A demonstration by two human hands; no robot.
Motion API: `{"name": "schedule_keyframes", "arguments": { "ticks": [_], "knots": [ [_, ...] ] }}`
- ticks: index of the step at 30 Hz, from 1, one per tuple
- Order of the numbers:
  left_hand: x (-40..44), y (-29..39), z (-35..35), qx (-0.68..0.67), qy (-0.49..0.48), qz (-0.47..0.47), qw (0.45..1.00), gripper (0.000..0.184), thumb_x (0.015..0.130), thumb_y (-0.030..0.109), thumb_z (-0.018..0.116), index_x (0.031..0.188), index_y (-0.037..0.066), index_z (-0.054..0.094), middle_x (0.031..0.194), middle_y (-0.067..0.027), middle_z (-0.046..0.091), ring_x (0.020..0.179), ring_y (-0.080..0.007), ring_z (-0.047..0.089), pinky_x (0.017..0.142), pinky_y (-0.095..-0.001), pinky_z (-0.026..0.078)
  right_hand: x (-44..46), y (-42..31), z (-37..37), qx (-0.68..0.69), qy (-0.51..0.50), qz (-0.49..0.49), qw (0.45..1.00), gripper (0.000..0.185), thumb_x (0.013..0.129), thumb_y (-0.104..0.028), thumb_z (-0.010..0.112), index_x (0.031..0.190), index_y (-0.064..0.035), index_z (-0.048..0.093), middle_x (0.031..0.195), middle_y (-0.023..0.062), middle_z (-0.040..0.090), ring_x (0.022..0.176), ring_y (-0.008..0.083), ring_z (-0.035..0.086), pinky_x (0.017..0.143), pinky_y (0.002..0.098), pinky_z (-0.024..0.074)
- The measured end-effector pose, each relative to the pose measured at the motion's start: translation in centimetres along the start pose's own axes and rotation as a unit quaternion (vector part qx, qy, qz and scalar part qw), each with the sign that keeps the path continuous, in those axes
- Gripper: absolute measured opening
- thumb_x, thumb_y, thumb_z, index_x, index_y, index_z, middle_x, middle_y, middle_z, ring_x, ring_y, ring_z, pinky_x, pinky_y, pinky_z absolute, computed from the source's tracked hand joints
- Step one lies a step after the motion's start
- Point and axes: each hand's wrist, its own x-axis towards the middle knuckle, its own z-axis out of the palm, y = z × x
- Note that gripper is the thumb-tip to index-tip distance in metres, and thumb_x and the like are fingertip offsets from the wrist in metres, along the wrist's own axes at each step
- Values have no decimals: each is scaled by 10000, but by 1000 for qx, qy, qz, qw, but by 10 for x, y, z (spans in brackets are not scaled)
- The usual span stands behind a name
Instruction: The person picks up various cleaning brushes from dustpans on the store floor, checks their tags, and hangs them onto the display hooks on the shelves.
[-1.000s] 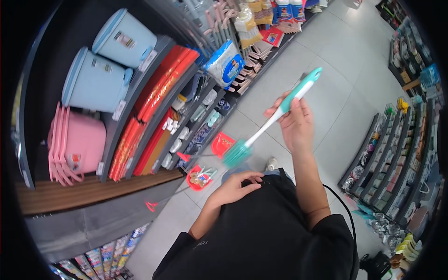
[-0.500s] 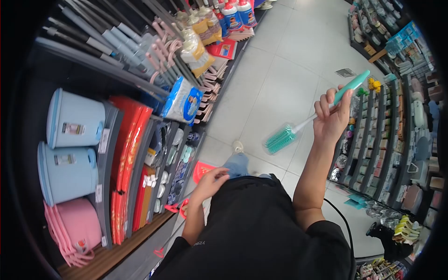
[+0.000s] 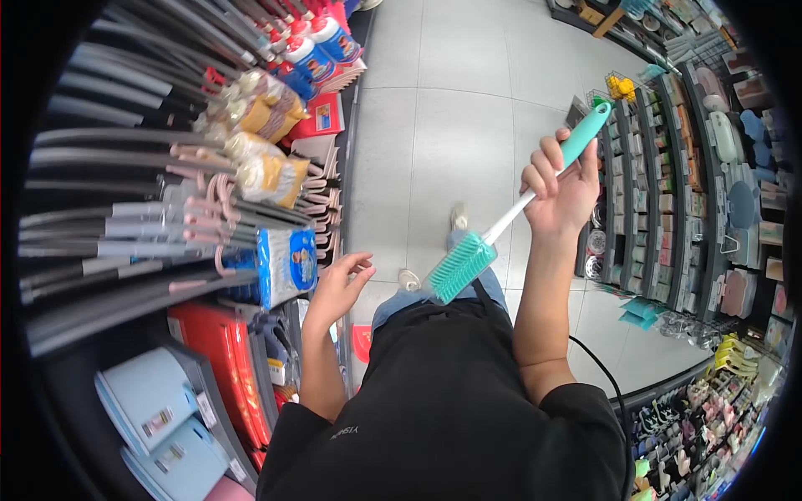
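Observation:
In my right hand [image 3: 561, 185] is a long-handled cleaning brush [image 3: 511, 215], gripped by its green handle. The brush slants down to the left; its green bristled head, which seems wrapped in clear plastic, is over my legs. My left hand [image 3: 341, 285] hangs free with fingers apart, holding nothing. It is nearest to a blue and white package [image 3: 286, 265] on the left shelf, without touching it.
Left shelving holds bagged mop heads [image 3: 271, 171], blue bottles [image 3: 311, 60], grey poles, red packets [image 3: 219, 359] and light blue bins [image 3: 150, 397]. Shelves of small goods [image 3: 660, 192] line the right side. A tiled floor [image 3: 459, 125] runs between them.
The brush and my right hand have shifted left and closer to my body. My left hand has risen and its fingers have spread. The view has turned, and my feet have moved.

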Motion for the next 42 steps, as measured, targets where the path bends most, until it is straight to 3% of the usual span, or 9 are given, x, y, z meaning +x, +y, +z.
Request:
{"name": "schedule_keyframes", "arguments": {
  "ticks": [14, 20, 25, 27, 29, 33, 38, 40, 42],
  "knots": [
    [326, 129, 20, 58, -39, -3, 998, 288, 873, 159, 611, 1115, 1, 605, 945, -102, 666, 875, -168, 620, 788, -296, 480, 291, -83, -42, -147, -81, 131, 977, 415, 1004, -408, 279, 1041, -42, 470, 655, 45, 439, 423, 43, 282, 373, 186, 230],
    [387, -40, 31, 148, 109, -108, 977, 295, 841, 252, 626, 1005, 8, 654, 929, -175, 670, 840, -280, 650, 759, -366, 503, 389, -80, -54, -150, -48, 112, 981, 439, 999, -397, 303, 961, -9, 506, 637, 73, 490, 394, 60, 305, 368, 201, 251],
    [315, -270, 65, 190, 26, -244, 951, 273, 824, 294, 549, 797, 52, 673, 764, -168, 657, 716, -315, 641, 639, -442, 494, 474, -62, -65, -182, -41, 113, 976, 488, 1004, -387, 294, 944, 16, 563, 650, 77, 521, 405, 70, 338, 377, 213, 264],
    [289, -271, 66, 371, -160, -138, 904, 272, 827, 265, 488, 712, 72, 641, 728, -147, 651, 677, -326, 625, 600, -479, 471, 511, -52, -61, -263, -25, 115, 957, 490, 1006, -383, 292, 968, 22, 566, 650, 67, 520, 408, 71, 346, 378, 217, 265],
    [291, -259, 60, 304, -226, -221, 899, 266, 826, 257, 488, 725, 68, 645, 748, -156, 652, 698, -330, 628, 619, -480, 475, 548, -41, -57, -333, -14, 107, 937, 495, 1000, -392, 326, 1020, 37, 573, 679, 50, 531, 444, 69, 378, 403, 213, 285],
    [359, -241, 34, 202, -231, -311, 900, 257, 824, 242, 487, 753, 60, 653, 789, -174, 654, 742, -339, 634, 655, -482, 484, 623, -16, -44, -425, -20, 50, 903, 377, 972, -298, 460, 1050, 46, 593, 761, 47, 570, 573, 81, 484, 504, 211, 372],
    [534, -249, -35, 331, -243, -119, 904, 251, 822, 224, 487, 787, 50, 664, 841, -196, 657, 797, -349, 641, 701, -484, 496, 705, 5, -26, -540, -26, -47, 840, 270, 927, -160, 562, 1083, 56, 609, 870, 67, 634, 729, 132, 571, 670, 243, 453],
    [627, -260, -69, 433, -198, -22, 879, 250, 821, 216, 487, 801, 46, 668, 861, -204, 658, 819, -354, 644, 719, -485, 500, 733, 5, -25, -641, -30, -89, 762, 262, 927, -169, 567, 1069, 43, 626, 882, 59, 650, 748, 125, 562, 702, 249, 448],
    [719, -260, -100, 206, 27, -174, 963, 264, 823, 262, 546, 825, 26, 664, 749, -139, 665, 703, -265, 645, 628, -385, 502, 764, 3, -30, -716, -17, -121, 687, 254, 925, -177, 573, 1051, 34, 638, 864, 45, 647, 751, 112, 551, 700, 249, 443]
  ]
}}
